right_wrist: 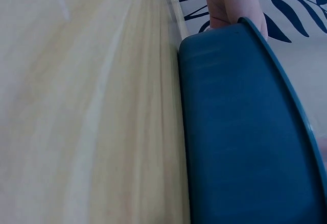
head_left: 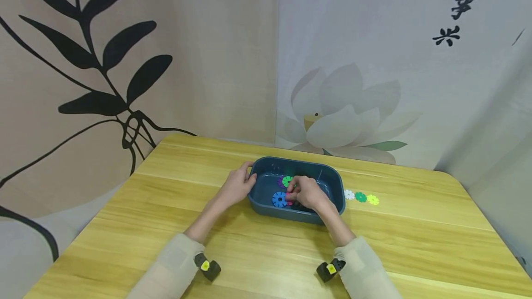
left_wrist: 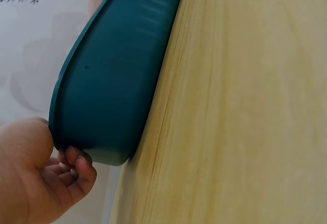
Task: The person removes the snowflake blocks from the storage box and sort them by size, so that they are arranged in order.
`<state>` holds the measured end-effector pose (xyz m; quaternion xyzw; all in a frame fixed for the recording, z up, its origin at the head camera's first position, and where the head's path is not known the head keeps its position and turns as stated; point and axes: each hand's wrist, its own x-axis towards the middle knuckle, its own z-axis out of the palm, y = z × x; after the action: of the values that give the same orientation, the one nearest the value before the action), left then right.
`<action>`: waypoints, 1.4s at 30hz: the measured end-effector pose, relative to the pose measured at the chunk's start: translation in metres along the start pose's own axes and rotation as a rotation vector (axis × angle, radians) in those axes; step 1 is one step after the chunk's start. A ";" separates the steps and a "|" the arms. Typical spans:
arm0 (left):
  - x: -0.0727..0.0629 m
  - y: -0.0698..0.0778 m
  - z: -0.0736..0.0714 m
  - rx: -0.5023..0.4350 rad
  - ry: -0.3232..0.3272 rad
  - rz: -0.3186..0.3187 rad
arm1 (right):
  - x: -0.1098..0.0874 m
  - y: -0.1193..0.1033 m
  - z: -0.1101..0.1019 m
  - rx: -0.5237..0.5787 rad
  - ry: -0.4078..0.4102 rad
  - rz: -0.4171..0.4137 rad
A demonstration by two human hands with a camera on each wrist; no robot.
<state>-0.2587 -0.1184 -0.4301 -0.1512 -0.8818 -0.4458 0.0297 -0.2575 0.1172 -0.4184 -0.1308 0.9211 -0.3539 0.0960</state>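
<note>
A dark blue plastic bin (head_left: 266,207) stands on the wooden table. At its left end my left hand (head_left: 236,185) grips the rim; the left wrist view shows the thumb and curled fingers at that edge. My right hand (head_left: 308,193) reaches into the bin with bent fingers. Its thumb and fingertips are at a pink snowflake disc (head_left: 289,203), partly covered; whether they pinch it is unclear. Beside it lies a blue snowflake disc (head_left: 280,200). Farther back are a green disc (head_left: 287,181) and a purple disc (head_left: 281,182), overlapping. In the right wrist view, the bin wall hides the right hand's fingers.
Right of the bin, a white disc (head_left: 349,194), a dark green disc (head_left: 360,197) and a yellow disc (head_left: 372,200) lie in a row on the table (head_left: 415,234). Behind the table's far edge hangs a printed curtain (head_left: 224,59).
</note>
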 end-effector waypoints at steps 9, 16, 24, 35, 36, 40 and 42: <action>0.000 0.002 0.000 0.010 -0.001 0.011 | -0.004 0.007 -0.006 0.053 0.089 0.004; -0.001 0.002 -0.001 -0.006 -0.002 0.005 | -0.006 0.014 -0.013 0.074 0.209 -0.007; -0.001 0.002 -0.001 0.016 0.007 0.006 | -0.013 0.023 -0.029 0.167 0.329 -0.063; -0.002 0.003 -0.002 0.008 0.002 0.006 | -0.027 0.036 -0.053 0.262 0.464 -0.106; -0.002 0.003 -0.002 0.008 0.003 0.005 | -0.029 0.038 -0.055 0.256 0.476 -0.105; -0.001 0.002 -0.001 0.014 0.007 0.009 | -0.036 0.047 -0.064 0.231 0.524 -0.109; 0.000 0.001 0.000 0.014 0.009 0.010 | -0.039 0.054 -0.070 0.225 0.546 -0.115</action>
<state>-0.2582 -0.1181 -0.4292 -0.1535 -0.8840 -0.4400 0.0372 -0.2490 0.2116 -0.4003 -0.0713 0.8590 -0.4806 -0.1616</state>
